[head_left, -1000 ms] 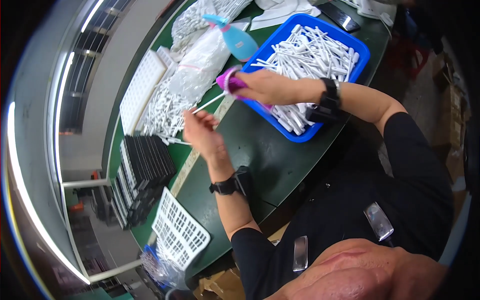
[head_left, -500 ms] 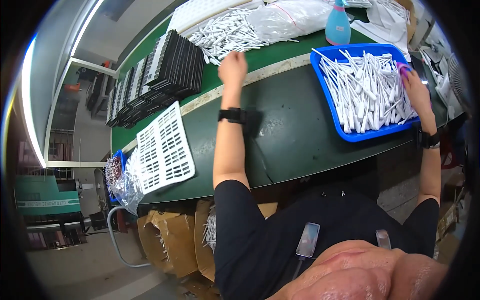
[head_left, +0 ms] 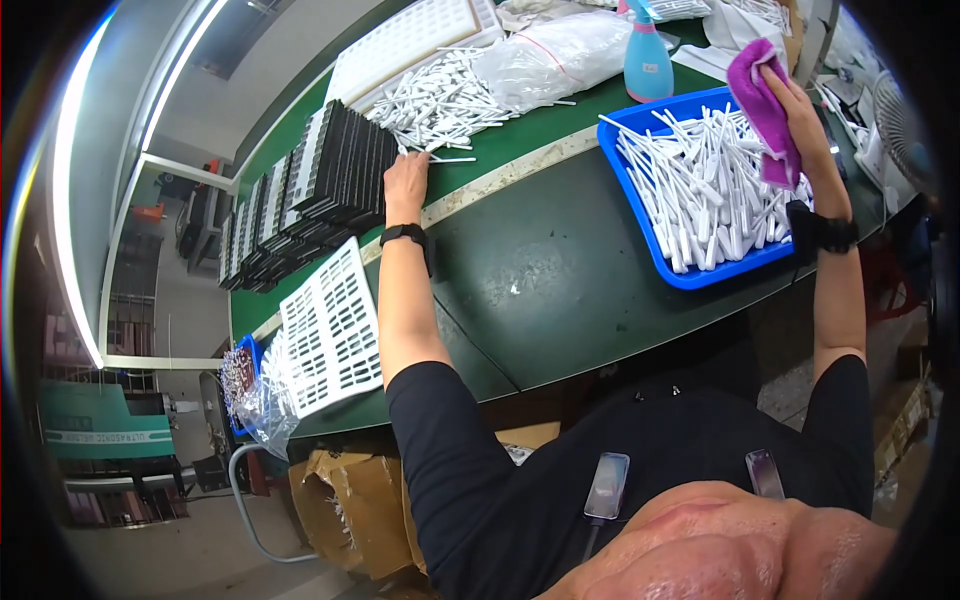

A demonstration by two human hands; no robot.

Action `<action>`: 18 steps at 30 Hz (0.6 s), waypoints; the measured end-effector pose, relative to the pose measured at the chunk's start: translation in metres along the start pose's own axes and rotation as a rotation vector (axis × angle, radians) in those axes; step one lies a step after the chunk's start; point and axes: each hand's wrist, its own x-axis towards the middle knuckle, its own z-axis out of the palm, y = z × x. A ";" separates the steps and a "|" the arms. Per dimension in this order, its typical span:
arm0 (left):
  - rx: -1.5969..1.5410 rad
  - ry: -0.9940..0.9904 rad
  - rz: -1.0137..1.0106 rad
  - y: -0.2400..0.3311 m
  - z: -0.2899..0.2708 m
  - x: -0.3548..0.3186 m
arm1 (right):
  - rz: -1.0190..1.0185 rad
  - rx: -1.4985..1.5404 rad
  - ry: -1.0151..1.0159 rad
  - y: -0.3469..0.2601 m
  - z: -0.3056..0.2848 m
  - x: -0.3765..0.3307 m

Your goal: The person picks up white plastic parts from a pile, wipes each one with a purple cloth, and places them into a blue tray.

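Observation:
My left hand (head_left: 406, 185) is at the near edge of a loose pile of white plastic sticks (head_left: 440, 100), beside a stack of black slotted trays (head_left: 345, 160). Its fingers are bent and closed together. One white stick (head_left: 452, 160) lies right by the fingertips, but whether they grip it is hard to see. On the far right, my right hand (head_left: 800, 118) grips a purple cloth (head_left: 757, 95), raised over the blue tray (head_left: 690, 281). That tray is heaped with white paddle-ended sticks (head_left: 715, 200); the cloth and hand cover its right side.
A white slotted panel (head_left: 330, 325) leans at the bench's left edge, near a clear plastic bag (head_left: 265, 415). Behind the pile are a white tray (head_left: 405, 55) and a large plastic bag (head_left: 560, 60). A blue spray bottle (head_left: 649, 65) stands behind the blue tray, and a fan (head_left: 900, 130) at right.
My left hand has moved left and nearer, to the pile's edge by the black stack. My right hand has lifted the purple cloth up and left from the tray's right edge.

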 end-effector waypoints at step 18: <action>-2.215 0.033 -0.475 0.226 -0.109 0.046 | 0.347 0.929 -0.284 0.048 0.078 0.026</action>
